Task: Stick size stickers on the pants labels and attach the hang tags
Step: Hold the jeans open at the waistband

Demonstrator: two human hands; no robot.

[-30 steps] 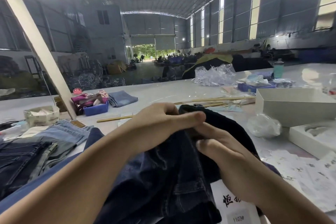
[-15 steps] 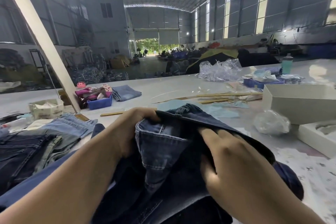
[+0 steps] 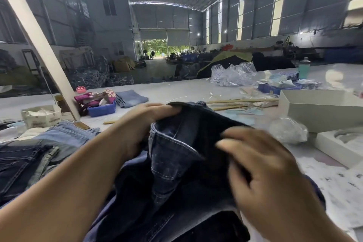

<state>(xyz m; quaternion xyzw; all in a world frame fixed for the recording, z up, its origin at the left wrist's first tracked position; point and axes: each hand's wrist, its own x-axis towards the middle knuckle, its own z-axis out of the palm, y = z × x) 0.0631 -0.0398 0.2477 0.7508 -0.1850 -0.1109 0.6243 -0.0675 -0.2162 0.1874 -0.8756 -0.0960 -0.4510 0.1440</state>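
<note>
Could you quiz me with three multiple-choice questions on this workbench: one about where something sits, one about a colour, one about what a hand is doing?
1. Where is the white box?
A. right of the dark jeans
B. left of them
C. on the floor

2. What colour is the small bin by the slanted beam?
A. red
B. blue
C. yellow

3. What is the left hand doing?
A. lying flat on the table
B. holding a pen
C. gripping the dark jeans

Answers:
1 A, it stands at the table's right side.
2 B, its wall is plainly blue.
3 C, its fingers curl over the waistband edge.
</note>
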